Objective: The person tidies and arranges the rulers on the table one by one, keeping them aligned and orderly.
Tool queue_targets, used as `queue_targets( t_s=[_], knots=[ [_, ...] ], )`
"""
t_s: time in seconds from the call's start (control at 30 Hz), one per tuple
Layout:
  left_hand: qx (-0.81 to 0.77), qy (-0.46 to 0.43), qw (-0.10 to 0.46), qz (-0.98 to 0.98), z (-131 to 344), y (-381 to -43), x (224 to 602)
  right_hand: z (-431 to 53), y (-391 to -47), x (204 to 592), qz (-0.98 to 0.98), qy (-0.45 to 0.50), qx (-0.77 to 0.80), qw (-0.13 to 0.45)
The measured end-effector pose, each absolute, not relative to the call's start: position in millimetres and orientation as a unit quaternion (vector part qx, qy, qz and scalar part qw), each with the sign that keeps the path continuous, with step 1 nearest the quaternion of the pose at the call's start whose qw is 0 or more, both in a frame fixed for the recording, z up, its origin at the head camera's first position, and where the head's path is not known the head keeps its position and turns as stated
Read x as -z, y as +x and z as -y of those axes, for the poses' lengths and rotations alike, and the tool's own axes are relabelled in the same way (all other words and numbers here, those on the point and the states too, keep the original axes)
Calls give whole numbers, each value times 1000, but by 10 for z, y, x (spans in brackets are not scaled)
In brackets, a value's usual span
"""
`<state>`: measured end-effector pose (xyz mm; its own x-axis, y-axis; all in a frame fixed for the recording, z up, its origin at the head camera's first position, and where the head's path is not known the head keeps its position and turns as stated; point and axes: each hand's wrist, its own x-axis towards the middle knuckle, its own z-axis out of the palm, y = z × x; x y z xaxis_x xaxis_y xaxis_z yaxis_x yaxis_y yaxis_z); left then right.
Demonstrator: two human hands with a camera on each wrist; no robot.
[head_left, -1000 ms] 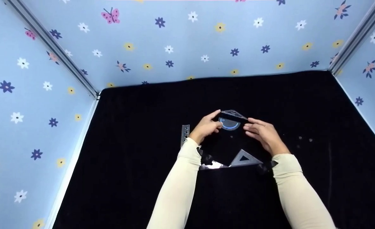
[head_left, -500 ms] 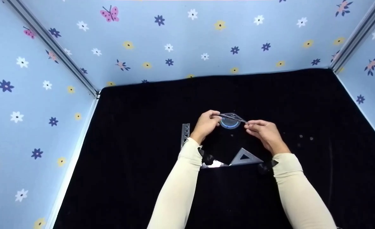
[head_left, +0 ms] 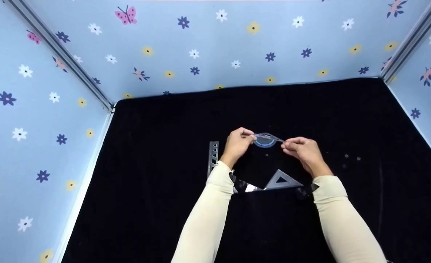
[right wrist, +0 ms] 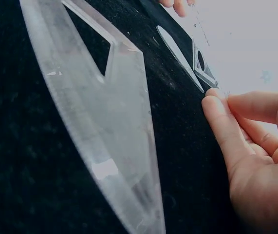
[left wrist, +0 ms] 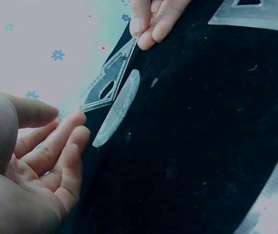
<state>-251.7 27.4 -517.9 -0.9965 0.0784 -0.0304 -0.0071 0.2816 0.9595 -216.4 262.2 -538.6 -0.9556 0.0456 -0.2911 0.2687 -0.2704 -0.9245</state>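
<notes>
My left hand (head_left: 238,144) and right hand (head_left: 305,150) hold a small clear set square (head_left: 270,136) between them, each pinching one end with thumb and fingers. In the left wrist view the set square (left wrist: 113,70) shows printed scale marks and an oval opening, and it stands tilted. Just below it, on the near side, a clear protractor (head_left: 264,145) with a blue arc lies on the black cloth. From the head the set square overlaps the protractor's upper part. The right wrist view shows the protractor (right wrist: 180,57) as a thin sliver beside the right fingertips.
Nearer the body another set square (head_left: 291,183) with a triangular hole lies flat. Beside it a shiny clear piece (head_left: 252,188) is partly hidden by the left wrist. A strip with triangular cutouts (head_left: 211,153) lies left of the left hand. Flowered panels (head_left: 201,44) enclose the cloth.
The set square has come down and nearer, from behind the protractor to overlapping it. My right fingers, spread before, now pinch its end; my left fingers have closed in on the other end.
</notes>
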Motion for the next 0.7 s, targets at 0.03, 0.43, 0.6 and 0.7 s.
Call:
queue_targets(
  t_s=[0.03, 0.43, 0.6, 0.7],
  knots=[
    [-600, 22, 30, -799, -275, -2514, 5184, -2621, -2166, 5385, -600, 130, 786, 71],
    [-602, 15, -5, -798, -276, -2460, 5231, -2600, -2171, 5377, -614, 124, 777, 66],
    [-591, 8, -5, -807, -275, -2412, 5239, -2609, -2165, 5389, -617, 119, 776, 64],
    [-589, 11, -13, -808, -272, -2377, 5239, -2620, -2159, 5404, -618, 114, 775, 68]
  ],
)
